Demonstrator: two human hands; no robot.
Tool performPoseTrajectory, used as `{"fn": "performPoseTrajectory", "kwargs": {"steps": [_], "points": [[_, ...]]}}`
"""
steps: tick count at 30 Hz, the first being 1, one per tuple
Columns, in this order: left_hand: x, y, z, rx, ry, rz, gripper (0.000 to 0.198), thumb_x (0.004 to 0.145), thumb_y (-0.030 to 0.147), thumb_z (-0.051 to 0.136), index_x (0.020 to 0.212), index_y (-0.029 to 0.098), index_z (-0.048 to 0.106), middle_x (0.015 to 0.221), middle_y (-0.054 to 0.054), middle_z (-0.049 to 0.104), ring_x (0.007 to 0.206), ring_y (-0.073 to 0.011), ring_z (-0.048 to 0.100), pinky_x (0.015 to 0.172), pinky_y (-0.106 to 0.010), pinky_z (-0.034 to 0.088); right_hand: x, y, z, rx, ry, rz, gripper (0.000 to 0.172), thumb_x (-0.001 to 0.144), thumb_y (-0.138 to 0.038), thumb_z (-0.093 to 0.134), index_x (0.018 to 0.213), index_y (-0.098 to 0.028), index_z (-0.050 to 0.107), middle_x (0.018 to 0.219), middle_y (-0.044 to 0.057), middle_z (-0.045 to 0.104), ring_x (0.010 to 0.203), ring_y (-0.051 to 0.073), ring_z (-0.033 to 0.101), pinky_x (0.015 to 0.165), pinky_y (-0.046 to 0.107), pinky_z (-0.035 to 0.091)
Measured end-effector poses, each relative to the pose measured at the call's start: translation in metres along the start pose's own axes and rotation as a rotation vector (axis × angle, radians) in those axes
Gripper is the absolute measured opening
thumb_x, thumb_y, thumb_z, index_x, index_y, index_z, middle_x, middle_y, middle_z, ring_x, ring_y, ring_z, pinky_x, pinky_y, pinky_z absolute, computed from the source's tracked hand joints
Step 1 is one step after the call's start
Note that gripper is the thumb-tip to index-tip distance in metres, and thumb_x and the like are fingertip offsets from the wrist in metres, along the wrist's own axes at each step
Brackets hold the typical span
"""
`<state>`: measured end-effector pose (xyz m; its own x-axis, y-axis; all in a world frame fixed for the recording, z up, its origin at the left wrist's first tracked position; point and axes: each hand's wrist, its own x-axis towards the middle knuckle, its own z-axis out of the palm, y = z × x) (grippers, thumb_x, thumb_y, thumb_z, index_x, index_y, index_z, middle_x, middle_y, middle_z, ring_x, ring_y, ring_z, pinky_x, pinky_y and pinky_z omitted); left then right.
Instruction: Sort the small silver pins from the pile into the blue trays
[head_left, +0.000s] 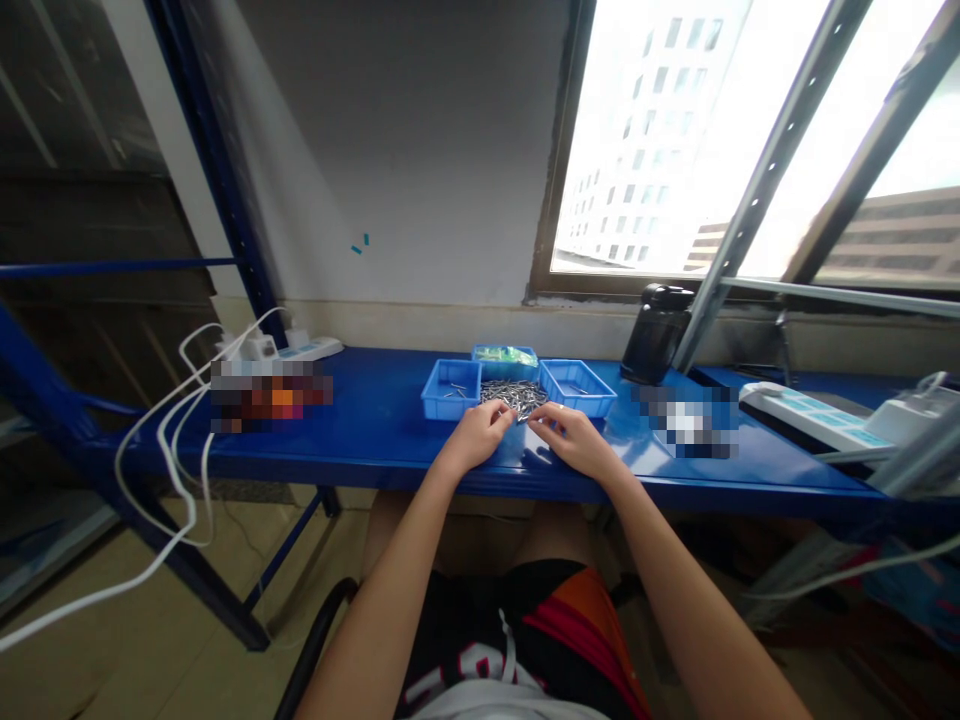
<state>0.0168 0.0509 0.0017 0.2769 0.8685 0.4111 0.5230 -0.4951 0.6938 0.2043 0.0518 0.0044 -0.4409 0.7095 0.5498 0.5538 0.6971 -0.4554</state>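
Note:
A heap of small, thin silvery metal pieces, perhaps screws (514, 392), lies on the blue table between several small trays. At its left front edge is my left hand (478, 436), with thumb and fingers drawn together in a pinch. My right hand (576, 438) is at the right front edge, its thumb and fingertips also pinched. Anything between the fingertips is too small to make out. The left blue tray (451, 405) and the right blue tray (577, 402) each hold a few thin metal pieces. Behind the heap, another blue tray (480, 352) contains a greenish plastic bag (514, 356).
The blue table (367, 410) stands against a wall below a window. A dark jug-like container (655, 335) is at the back right. Power strips (814, 420) and white cables (161, 470) lie at the sides. Two blurred-out items flank the work area.

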Motion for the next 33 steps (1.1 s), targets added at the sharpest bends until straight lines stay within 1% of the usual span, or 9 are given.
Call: {"fn": "performPoseTrajectory", "kwargs": {"steps": [3,7,12,18,21,25,27,31,33], "points": [[0.000,-0.003,0.002,-0.020,0.015,-0.004,0.029,0.083,0.041,0.043,0.093,0.018,0.057,0.062,0.001,0.057,0.059,-0.0143,0.053,0.056,-0.024,0.038,0.001,0.006,0.001,-0.083,0.121,0.088,0.027,0.085,-0.037,0.046,0.095,-0.017,0.062,0.080,0.005,0.060,0.065,0.015,0.055,0.069,0.029,0.044],[0.000,-0.002,0.001,-0.008,-0.017,0.010,0.027,0.083,0.039,0.043,0.091,0.017,0.058,0.062,0.000,0.057,0.058,-0.0144,0.053,0.055,-0.024,0.038,0.004,0.018,0.004,-0.161,0.267,0.219,0.041,0.082,-0.037,0.049,0.116,-0.016,0.054,0.106,0.012,0.058,0.064,0.016,0.057,0.073,0.034,0.046],[-0.001,0.001,-0.001,0.035,-0.032,0.025,0.025,0.083,0.036,0.044,0.084,0.016,0.060,0.065,-0.002,0.059,0.062,-0.0152,0.054,0.056,-0.024,0.037,0.006,0.027,0.007,-0.216,0.279,0.319,0.050,0.080,-0.035,0.049,0.125,-0.013,0.047,0.122,0.017,0.049,0.066,0.018,0.059,0.081,0.040,0.045],[0.000,0.001,-0.001,0.051,-0.041,0.031,0.027,0.083,0.035,0.043,0.083,0.015,0.062,0.065,-0.002,0.060,0.062,-0.0151,0.054,0.057,-0.024,0.037,0.005,0.033,0.010,-0.297,0.314,0.388,0.051,0.079,-0.036,0.049,0.124,-0.011,0.049,0.126,0.018,0.047,0.096,0.028,0.057,0.089,0.043,0.042],[-0.001,0.002,-0.001,0.063,-0.033,0.025,0.028,0.083,0.035,0.043,0.083,0.015,0.063,0.066,-0.002,0.061,0.063,-0.0151,0.054,0.058,-0.024,0.038,0.005,0.034,0.010,-0.301,0.313,0.391,0.050,0.079,-0.035,0.049,0.123,-0.012,0.050,0.126,0.016,0.048,0.094,0.026,0.058,0.089,0.040,0.043],[-0.001,0.004,-0.001,0.072,-0.042,0.009,0.028,0.083,0.035,0.043,0.082,0.015,0.063,0.068,-0.003,0.063,0.064,-0.0151,0.055,0.059,-0.023,0.038,0.004,0.030,0.009,-0.255,0.303,0.358,0.046,0.079,-0.034,0.051,0.120,-0.014,0.052,0.125,0.015,0.048,0.070,0.017,0.061,0.085,0.038,0.046],[-0.001,0.005,-0.002,0.077,-0.050,0.010,0.028,0.083,0.034,0.043,0.082,0.014,0.063,0.070,-0.003,0.063,0.065,-0.0150,0.055,0.060,-0.023,0.039,0.004,0.027,0.008,-0.230,0.297,0.303,0.041,0.080,-0.032,0.050,0.117,-0.016,0.054,0.123,0.014,0.049,0.064,0.014,0.059,0.081,0.036,0.047],[-0.001,0.006,-0.003,0.097,-0.050,0.026,0.028,0.084,0.033,0.042,0.082,0.015,0.063,0.073,-0.003,0.065,0.067,-0.0151,0.056,0.062,-0.023,0.040,0.003,0.021,0.008,-0.202,0.140,0.141,0.029,0.081,-0.029,0.050,0.106,-0.018,0.059,0.111,0.009,0.056,0.064,0.013,0.058,0.076,0.032,0.048],[-0.001,0.005,-0.002,0.122,-0.050,0.032,0.028,0.085,0.033,0.041,0.083,0.015,0.063,0.075,-0.004,0.066,0.069,-0.0154,0.057,0.064,-0.023,0.041,0.003,0.021,0.009,-0.217,0.050,0.106,0.028,0.082,-0.028,0.050,0.106,-0.019,0.060,0.111,0.009,0.057,0.066,0.013,0.058,0.076,0.031,0.048]]}}
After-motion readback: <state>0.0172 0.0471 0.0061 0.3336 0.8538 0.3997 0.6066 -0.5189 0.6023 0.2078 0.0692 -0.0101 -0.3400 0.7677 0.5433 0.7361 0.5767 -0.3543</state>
